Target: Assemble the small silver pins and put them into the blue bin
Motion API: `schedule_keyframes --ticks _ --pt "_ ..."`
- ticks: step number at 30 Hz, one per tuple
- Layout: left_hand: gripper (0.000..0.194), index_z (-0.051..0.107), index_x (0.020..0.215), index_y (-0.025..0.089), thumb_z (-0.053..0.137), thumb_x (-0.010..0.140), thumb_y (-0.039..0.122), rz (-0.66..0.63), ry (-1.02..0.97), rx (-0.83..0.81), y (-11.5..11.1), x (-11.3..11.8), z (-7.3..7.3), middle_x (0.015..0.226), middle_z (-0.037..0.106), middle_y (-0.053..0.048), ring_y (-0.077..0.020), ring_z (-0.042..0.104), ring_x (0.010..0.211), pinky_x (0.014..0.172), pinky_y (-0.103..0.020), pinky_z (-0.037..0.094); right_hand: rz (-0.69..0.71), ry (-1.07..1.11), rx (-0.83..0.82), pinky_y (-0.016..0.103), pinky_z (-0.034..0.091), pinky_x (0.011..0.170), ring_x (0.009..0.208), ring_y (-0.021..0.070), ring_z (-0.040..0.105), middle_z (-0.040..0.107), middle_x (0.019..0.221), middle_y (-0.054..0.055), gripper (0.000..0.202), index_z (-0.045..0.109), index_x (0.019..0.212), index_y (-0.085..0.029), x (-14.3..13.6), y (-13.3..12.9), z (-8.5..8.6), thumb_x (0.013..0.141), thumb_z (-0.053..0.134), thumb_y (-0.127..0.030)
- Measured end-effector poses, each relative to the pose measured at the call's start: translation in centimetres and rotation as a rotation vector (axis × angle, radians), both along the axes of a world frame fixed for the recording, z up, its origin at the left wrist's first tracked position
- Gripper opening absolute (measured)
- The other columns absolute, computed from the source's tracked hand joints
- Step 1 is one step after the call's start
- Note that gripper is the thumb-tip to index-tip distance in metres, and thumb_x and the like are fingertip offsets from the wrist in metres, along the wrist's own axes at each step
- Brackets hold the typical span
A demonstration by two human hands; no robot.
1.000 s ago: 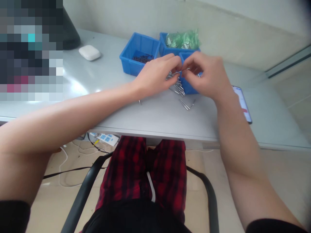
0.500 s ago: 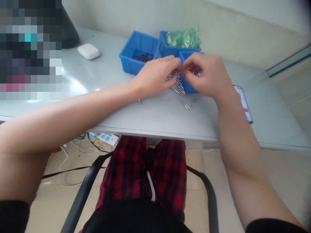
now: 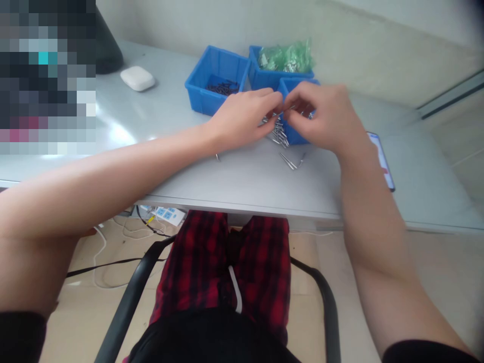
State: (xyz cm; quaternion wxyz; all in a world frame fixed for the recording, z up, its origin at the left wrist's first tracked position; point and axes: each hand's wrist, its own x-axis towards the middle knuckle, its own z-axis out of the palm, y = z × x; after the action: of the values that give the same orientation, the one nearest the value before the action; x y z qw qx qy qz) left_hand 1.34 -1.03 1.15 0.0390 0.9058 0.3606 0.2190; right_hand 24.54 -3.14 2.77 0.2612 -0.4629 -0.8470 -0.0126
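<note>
My left hand (image 3: 247, 117) and my right hand (image 3: 321, 115) meet at their fingertips above the table. Between them is a thin metal pin (image 3: 279, 114), pinched at one end by my left fingers and at the other by my right fingers. A pile of silvery metal pins (image 3: 280, 135) lies just below, beside a blue bin (image 3: 295, 132) that my right hand partly hides. Several loose pins (image 3: 289, 161) rest nearer the table's front edge, and a single small pin (image 3: 218, 157) lies under my left wrist.
A blue bin (image 3: 200, 101) holds dark screws; another blue bin (image 3: 264, 79) behind holds green plastic bags (image 3: 285, 58). A white case (image 3: 137, 79) sits at the left of the grey table (image 3: 242, 186). A phone (image 3: 381, 161) lies beside my right forearm.
</note>
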Motion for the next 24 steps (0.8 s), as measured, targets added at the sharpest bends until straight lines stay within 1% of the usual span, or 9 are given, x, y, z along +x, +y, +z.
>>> schedule_keyframes --ticks 2,5,7,10,12,14,18,21,24 --pt "0.032 0.079 0.136 0.026 0.056 0.114 0.024 0.011 0.018 -0.008 0.1 0.0 0.0 0.138 0.086 -0.009 -0.0260 0.081 0.112 0.092 -0.040 0.054 -0.006 -0.001 0.003 0.044 0.067 0.087 0.088 0.0285 0.082 0.086 0.096 0.000 0.023 0.068 0.096 -0.032 0.0 0.0 0.0 0.091 0.067 -0.010" --pt "0.030 0.077 0.134 0.028 0.054 0.115 0.027 0.014 0.038 -0.010 0.3 0.1 0.0 0.139 0.085 -0.008 -0.0247 0.078 0.111 0.091 -0.040 0.053 -0.010 -0.003 0.007 0.043 0.067 0.087 0.087 0.0277 0.081 0.085 0.095 -0.001 0.021 0.068 0.096 -0.033 -0.1 -0.1 0.0 0.091 0.066 -0.012" --pt "0.030 0.076 0.133 0.028 0.052 0.116 0.029 0.022 0.068 -0.009 0.4 0.2 0.0 0.138 0.084 -0.009 -0.0253 0.077 0.112 0.090 -0.040 0.054 -0.020 -0.006 -0.006 0.045 0.066 0.088 0.087 0.0284 0.081 0.086 0.096 0.000 0.020 0.067 0.095 -0.033 -0.2 -0.1 0.1 0.091 0.066 -0.014" --pt "0.034 0.077 0.136 0.025 0.049 0.116 0.031 0.019 0.121 0.014 0.5 0.4 -0.2 0.135 0.084 -0.012 -0.0288 0.079 0.117 0.088 -0.043 0.054 -0.040 -0.001 -0.048 0.047 0.066 0.090 0.089 0.0305 0.081 0.086 0.095 0.002 0.017 0.064 0.093 -0.033 -0.4 -0.3 0.4 0.089 0.067 -0.017" --pt "0.038 0.078 0.136 0.024 0.048 0.115 0.031 -0.006 0.153 0.027 0.6 0.5 -0.5 0.134 0.085 -0.014 -0.0320 0.080 0.121 0.086 -0.044 0.054 -0.040 0.010 -0.062 0.048 0.067 0.090 0.089 0.0315 0.080 0.086 0.095 0.003 0.013 0.064 0.092 -0.033 -0.5 -0.4 0.5 0.090 0.067 -0.021" --pt "0.039 0.081 0.132 0.024 0.048 0.113 0.031 -0.048 0.156 0.046 0.7 0.4 -0.8 0.129 0.085 -0.014 -0.0336 0.082 0.119 0.082 -0.044 0.053 -0.027 0.022 -0.062 0.050 0.067 0.090 0.089 0.0326 0.080 0.086 0.096 0.004 0.007 0.065 0.093 -0.033 -0.6 -0.5 0.6 0.091 0.066 -0.027" --pt "0.039 0.084 0.122 0.028 0.047 0.111 0.032 -0.131 0.053 0.067 0.8 0.2 -1.2 0.117 0.086 -0.011 -0.0317 0.081 0.109 0.077 -0.044 0.055 -0.020 0.022 -0.073 0.050 0.066 0.091 0.091 0.0332 0.080 0.087 0.098 0.006 0.003 0.065 0.095 -0.033 -0.6 -0.4 0.6 0.094 0.063 -0.030" --pt "0.037 0.083 0.118 0.029 0.047 0.110 0.033 -0.116 0.058 0.043 1.0 0.2 -1.2 0.119 0.085 -0.011 -0.0311 0.080 0.110 0.081 -0.045 0.057 0.010 0.035 -0.056 0.050 0.064 0.088 0.089 0.0331 0.081 0.086 0.096 0.007 0.002 0.064 0.095 -0.031 -0.5 -0.4 0.5 0.094 0.063 -0.030" --pt "0.037 0.081 0.120 0.027 0.046 0.111 0.032 -0.099 0.051 0.054 1.1 0.2 -1.2 0.129 0.083 -0.013 -0.0321 0.079 0.121 0.094 -0.046 0.061 0.027 0.045 -0.031 0.050 0.064 0.086 0.087 0.0331 0.081 0.085 0.094 0.007 0.004 0.064 0.095 -0.031 -0.4 -0.3 0.3 0.094 0.063 -0.027"
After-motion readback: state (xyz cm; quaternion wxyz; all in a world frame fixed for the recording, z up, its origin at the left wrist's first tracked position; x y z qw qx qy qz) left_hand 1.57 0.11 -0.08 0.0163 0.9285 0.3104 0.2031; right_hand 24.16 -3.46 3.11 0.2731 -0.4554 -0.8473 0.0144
